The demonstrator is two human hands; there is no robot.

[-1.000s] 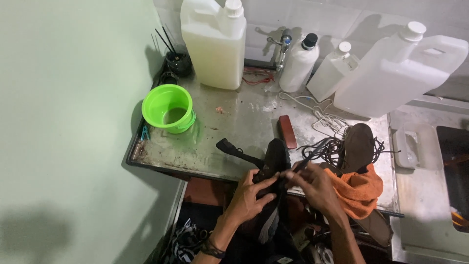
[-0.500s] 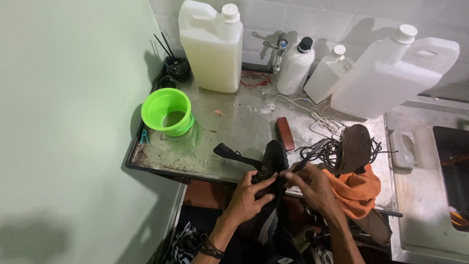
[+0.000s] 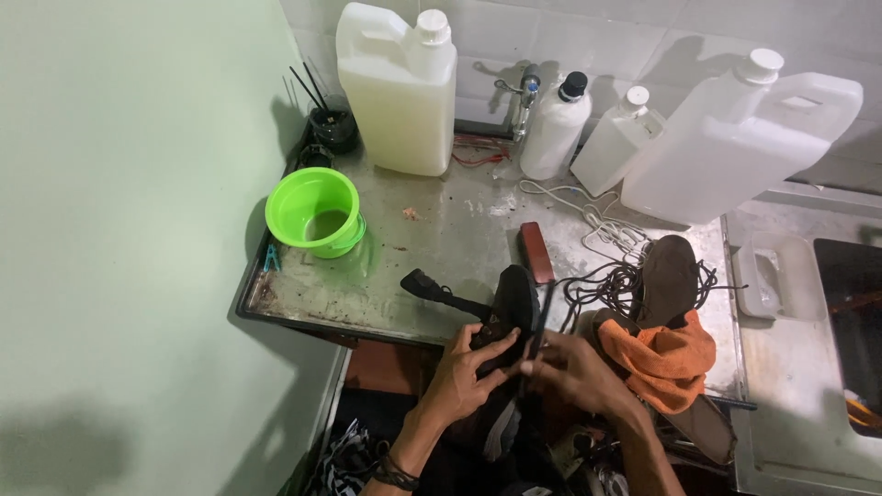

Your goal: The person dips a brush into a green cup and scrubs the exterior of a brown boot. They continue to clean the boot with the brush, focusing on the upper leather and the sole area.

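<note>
Hands (image 3: 524, 367) on black shoe (image 3: 511, 317)

This is looking like a small shoe-cleaning workshop tucked into a washing corner. A scuffed, stained metal worktop (image 3: 432, 266) is sitting against a white tiled wall (image 3: 643, 37) and a pale green painted wall (image 3: 138, 230). Along its back edge, two big white plastic jerrycans (image 3: 397, 87) (image 3: 744, 138) and two smaller white bottles (image 3: 554, 129) (image 3: 608, 142) are standing beside a small metal tap (image 3: 525, 96). A bright green plastic tub (image 3: 312, 211) is sitting near the left edge. A dark shoe (image 3: 513, 308) is being worked on at the front edge, with a tangle of black laces (image 3: 611, 280), a brown insole (image 3: 666, 276) and an orange cloth (image 3: 666, 354) lying towards the right.
</note>
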